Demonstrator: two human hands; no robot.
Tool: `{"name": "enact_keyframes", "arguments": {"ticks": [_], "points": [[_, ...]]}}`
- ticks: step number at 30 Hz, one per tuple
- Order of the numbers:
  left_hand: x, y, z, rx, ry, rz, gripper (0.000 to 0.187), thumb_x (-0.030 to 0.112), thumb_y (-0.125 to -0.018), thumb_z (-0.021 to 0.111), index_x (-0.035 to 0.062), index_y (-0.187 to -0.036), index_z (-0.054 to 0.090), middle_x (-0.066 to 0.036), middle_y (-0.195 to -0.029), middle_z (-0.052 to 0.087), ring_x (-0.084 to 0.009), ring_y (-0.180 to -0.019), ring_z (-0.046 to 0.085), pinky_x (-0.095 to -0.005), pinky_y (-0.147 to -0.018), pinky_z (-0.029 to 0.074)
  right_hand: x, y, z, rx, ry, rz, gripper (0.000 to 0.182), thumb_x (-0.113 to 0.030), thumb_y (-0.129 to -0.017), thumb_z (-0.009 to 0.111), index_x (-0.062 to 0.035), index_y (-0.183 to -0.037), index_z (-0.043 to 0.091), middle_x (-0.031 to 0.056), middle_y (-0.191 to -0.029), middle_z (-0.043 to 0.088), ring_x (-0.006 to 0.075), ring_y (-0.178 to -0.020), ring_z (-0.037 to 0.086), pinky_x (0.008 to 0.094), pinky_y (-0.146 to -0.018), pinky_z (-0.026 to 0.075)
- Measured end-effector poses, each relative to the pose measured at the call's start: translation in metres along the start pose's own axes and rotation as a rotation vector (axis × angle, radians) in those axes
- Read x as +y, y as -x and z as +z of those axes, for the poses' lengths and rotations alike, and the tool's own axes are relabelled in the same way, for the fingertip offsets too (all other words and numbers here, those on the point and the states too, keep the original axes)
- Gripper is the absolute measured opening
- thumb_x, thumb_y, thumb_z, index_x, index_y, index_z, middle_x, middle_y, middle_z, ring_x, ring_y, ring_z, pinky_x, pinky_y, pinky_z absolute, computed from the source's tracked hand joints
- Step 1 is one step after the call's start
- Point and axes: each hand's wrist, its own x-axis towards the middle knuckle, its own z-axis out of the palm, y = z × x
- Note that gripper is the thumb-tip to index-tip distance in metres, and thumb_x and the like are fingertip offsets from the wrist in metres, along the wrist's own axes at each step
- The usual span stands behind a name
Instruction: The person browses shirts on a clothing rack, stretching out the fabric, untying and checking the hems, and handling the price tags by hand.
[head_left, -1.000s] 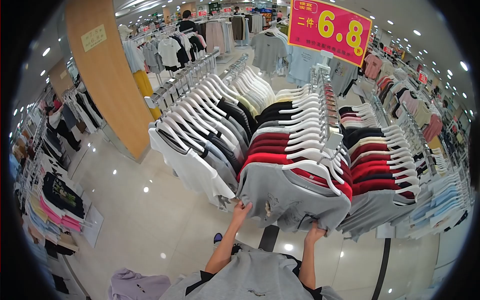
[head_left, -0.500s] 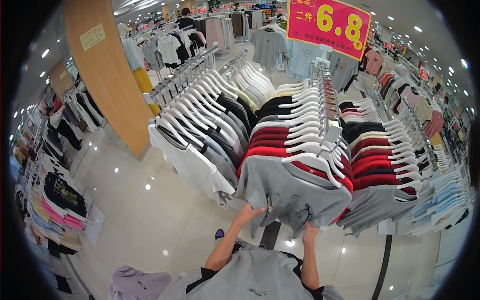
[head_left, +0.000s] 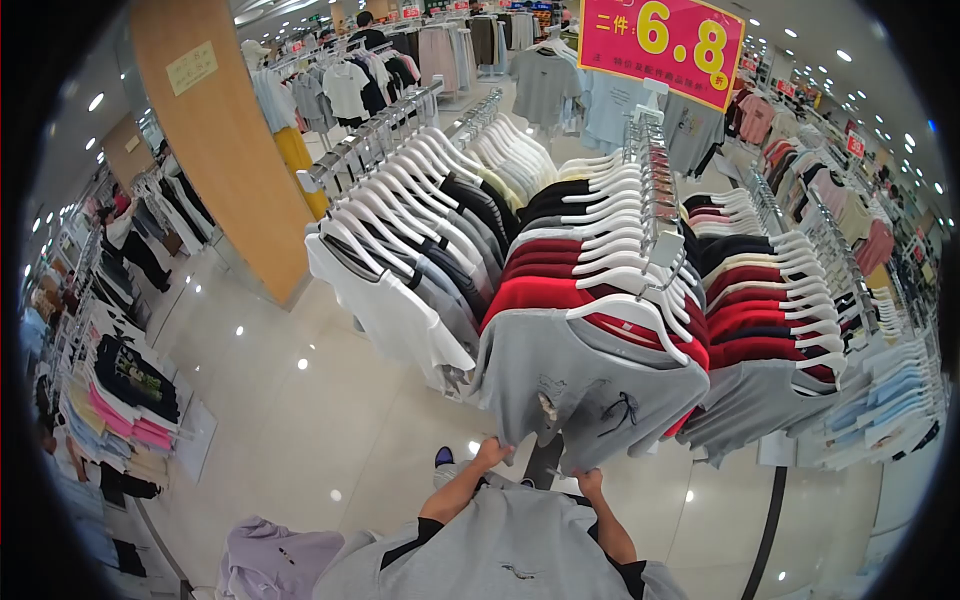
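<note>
A grey T-shirt point(head_left: 590, 370) with dark printed figures hangs from a white hanger point(head_left: 640, 312) at the front end of the middle rack. My left hand point(head_left: 492, 453) is closed on its lower hem at the left. With closed fingers my right hand point(head_left: 590, 482) grips the hem farther right, lower down. The hem is drawn toward me between both hands. Red shirts point(head_left: 535, 292) on white hangers are right behind the grey one.
White and grey shirts point(head_left: 390, 310) hang on the rack at left. Red and dark shirts point(head_left: 745, 320) fill the rack at right. A red sale sign point(head_left: 660, 45) stands above. A wood-coloured pillar point(head_left: 215, 150) and a lilac garment point(head_left: 275, 560) are on the left.
Both hands have moved down and toward me, from the printed front of the grey T-shirt to its hem. The shirt's front now hangs flatter and its prints show more fully.
</note>
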Motion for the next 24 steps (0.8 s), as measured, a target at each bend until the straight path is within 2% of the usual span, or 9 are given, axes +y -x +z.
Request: {"name": "enact_keyframes", "arguments": {"ticks": [3,6,8,10,13,15,17,21,24], "points": [[0.008,-0.001,0.004,-0.091,-0.07,-0.137,0.048,0.042,-0.086,0.063,-0.0017,-0.106,0.064,-0.017,-0.097,0.068,-0.0301,-0.092,0.065,-0.039,-0.082,0.048,0.016,-0.005,0.005,0.006,-0.003,0.02,0.036,-0.026,-0.075,0.07,0.0057,-0.09,0.064,0.0202,-0.088,0.067,0.0353,-0.085,0.065,0.0385,-0.076,0.049],[0.044,-0.009,-0.012,-0.061,0.678,-0.174,0.048,0.042,-0.092,0.055,-0.0022,-0.112,0.06,-0.009,-0.103,0.066,-0.0237,-0.094,0.062,-0.0381,-0.084,0.047,-0.021,-0.01,-0.024,-0.012,-0.019,-0.025,0.027,-0.022,-0.081,0.065,0.0037,-0.088,0.065,0.0156,-0.084,0.067,0.0338,-0.085,0.064,0.04,-0.079,0.049],[0.056,-0.02,-0.025,-0.072,0.766,-0.216,0.049,0.042,-0.094,0.054,-0.002,-0.115,0.058,-0.006,-0.105,0.065,-0.0223,-0.094,0.062,-0.0379,-0.083,0.047,-0.06,-0.003,-0.043,-0.108,-0.859,0.046,0.024,-0.02,-0.087,0.059,0.0001,-0.1,0.062,0.0114,-0.095,0.066,0.0304,-0.096,0.061,0.0402,-0.088,0.046],[0.112,0.002,-0.057,-0.087,1.237,-0.173,0.059,0.046,-0.094,0.052,-0.0023,-0.127,0.048,-0.009,-0.118,0.06,-0.0241,-0.104,0.058,-0.0391,-0.091,0.045,-0.121,0.017,-0.085,-0.107,-1.297,0.028,0.034,-0.02,-0.09,0.056,-0.0023,-0.119,0.052,0.0099,-0.115,0.06,0.026,-0.109,0.056,0.0396,-0.097,0.041],[0.179,0.046,-0.108,-0.09,1.712,-0.077,0.072,0.051,-0.09,0.055,0.0003,-0.137,0.038,-0.011,-0.128,0.053,-0.0279,-0.121,0.05,-0.0393,-0.102,0.041,-0.189,0.056,-0.139,-0.099,-1.723,-0.073,0.045,-0.023,-0.091,0.057,-0.001,-0.128,0.045,0.0116,-0.127,0.052,0.0242,-0.118,0.05,0.04,-0.103,0.036],[0.159,0.056,-0.094,-0.191,1.708,0.056,0.087,0.059,-0.085,0.057,0.0016,-0.143,0.026,-0.012,-0.138,0.043,-0.0292,-0.132,0.038,-0.0412,-0.11,0.031,-0.168,0.052,-0.131,-0.1,-1.589,-0.187,0.047,-0.021,-0.09,0.06,0.0003,-0.128,0.045,0.0123,-0.127,0.053,0.0231,-0.118,0.05,0.0381,-0.103,0.037],[0.134,0.059,-0.063,-0.297,1.251,0.118,0.076,0.046,-0.088,0.062,0.0016,-0.142,0.03,-0.012,-0.137,0.045,-0.0242,-0.129,0.041,-0.0399,-0.108,0.033,-0.185,0.062,-0.116,-0.107,-0.866,-0.196,0.046,-0.019,-0.087,0.064,0.0016,-0.125,0.048,0.0109,-0.122,0.055,0.0203,-0.113,0.052,0.0343,-0.1,0.039],[0.172,0.084,-0.043,-0.416,1.231,0.084,0.065,0.036,-0.087,0.066,0.0011,-0.136,0.04,-0.01,-0.126,0.054,-0.021,-0.117,0.051,-0.0354,-0.099,0.042,-0.225,0.08,-0.104,-0.162,-1.057,-0.056,0.027,-0.016,-0.088,0.065,0.0015,-0.107,0.058,0.0062,-0.1,0.061,0.0151,-0.092,0.058,0.0298,-0.085,0.046],[0.188,0.073,-0.043,-0.368,0.904,-0.094,0.047,0.028,-0.087,0.068,0.002,-0.123,0.053,-0.006,-0.108,0.063,-0.0168,-0.099,0.061,-0.0305,-0.085,0.049,-0.238,0.086,-0.098,-0.078,-0.988,-0.061,0.02,-0.017,-0.089,0.064,0.0003,-0.1,0.06,0.0044,-0.093,0.062,0.0131,-0.084,0.057,0.0278,-0.077,0.046]]}}
